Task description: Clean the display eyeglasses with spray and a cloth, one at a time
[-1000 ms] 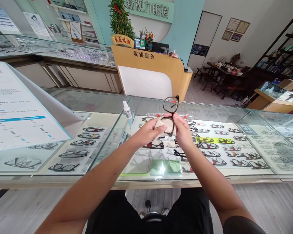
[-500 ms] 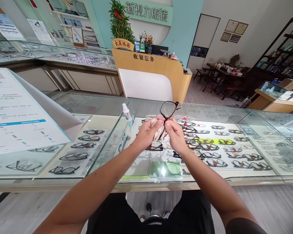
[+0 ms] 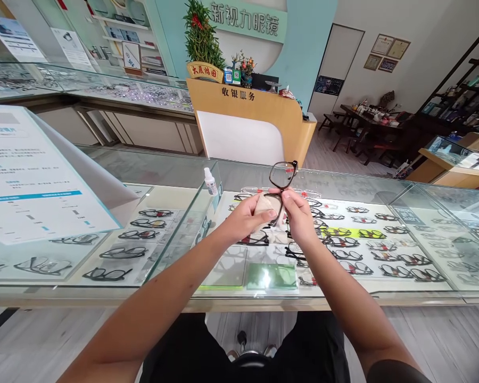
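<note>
A pair of dark-framed eyeglasses [image 3: 281,188] is held up over the glass counter, one lens standing above my hands. My right hand [image 3: 298,214] pinches the frame near its middle. My left hand [image 3: 250,217] is closed on a pale cleaning cloth [image 3: 264,206], which is folded about the lower lens with the thumb pressed on it. Part of that lens and the fingers behind it are hidden. Beyond my left hand, a small white spray bottle [image 3: 210,182] stands on the counter top.
Under the glass of the display counter [image 3: 207,304] lie several rows of eyeglasses [image 3: 350,267]. A large printed sign [image 3: 32,181] stands at the left. A green card [image 3: 272,276] lies near the front edge. Past the counter is a wooden cashier desk [image 3: 247,98].
The eyeglasses and both hands have shifted slightly right. My left thumb has moved from the cloth's upper edge down over the lower lens, and more of the cloth shows. The view has turned slightly.
</note>
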Demonstrator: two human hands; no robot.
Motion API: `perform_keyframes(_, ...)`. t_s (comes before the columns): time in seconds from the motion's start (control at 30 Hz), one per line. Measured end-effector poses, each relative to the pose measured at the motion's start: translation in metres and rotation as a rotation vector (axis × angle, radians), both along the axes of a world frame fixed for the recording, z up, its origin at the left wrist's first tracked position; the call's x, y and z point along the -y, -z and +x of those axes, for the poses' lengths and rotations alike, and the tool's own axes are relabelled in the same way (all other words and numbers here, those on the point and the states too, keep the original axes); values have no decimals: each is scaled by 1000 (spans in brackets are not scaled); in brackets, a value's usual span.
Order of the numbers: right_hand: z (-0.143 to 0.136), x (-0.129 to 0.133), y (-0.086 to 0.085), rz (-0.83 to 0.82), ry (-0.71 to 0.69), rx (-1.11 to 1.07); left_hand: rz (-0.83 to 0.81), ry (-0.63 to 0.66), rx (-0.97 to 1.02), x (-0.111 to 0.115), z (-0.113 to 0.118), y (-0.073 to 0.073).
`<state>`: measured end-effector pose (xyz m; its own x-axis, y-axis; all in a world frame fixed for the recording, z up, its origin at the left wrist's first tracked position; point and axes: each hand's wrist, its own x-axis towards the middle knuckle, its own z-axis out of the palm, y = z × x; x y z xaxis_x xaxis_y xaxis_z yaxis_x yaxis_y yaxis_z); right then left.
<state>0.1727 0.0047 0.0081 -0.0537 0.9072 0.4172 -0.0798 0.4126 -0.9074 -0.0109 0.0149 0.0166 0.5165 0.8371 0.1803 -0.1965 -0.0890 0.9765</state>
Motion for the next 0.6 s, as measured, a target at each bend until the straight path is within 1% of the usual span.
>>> perform_keyframes(0.07, -4, 4, -4, 47, -10, 42, -27, -31, 36, 1, 3, 0)
perform_keyframes(0.17, -8, 10, -10, 127, 33, 115, -76, -89, 78, 0, 8, 1)
perform_keyframes(0.27, -9, 10, -10, 99, 41, 56, -73, -128, 81, -1, 7, 2)
perform_keyframes(0.33, -7, 9, -8, 19, 39, -28, -64, -78, 37, -2, 3, 0)
perform_keyframes(0.43, -3, 6, -5, -77, 41, -109, -49, 100, -38, -4, -7, -7)
perform_keyframes(0.47, -2, 5, -5, -86, 38, -115, -31, 132, -47, -5, -9, -8)
perform_keyframes(0.53, -2, 5, -6, -72, 29, -93, 10, 122, -43, -6, -11, -9)
perform_keyframes(0.6, -4, 6, -8, -35, 30, -33, 27, 72, -35, -6, -8, -6)
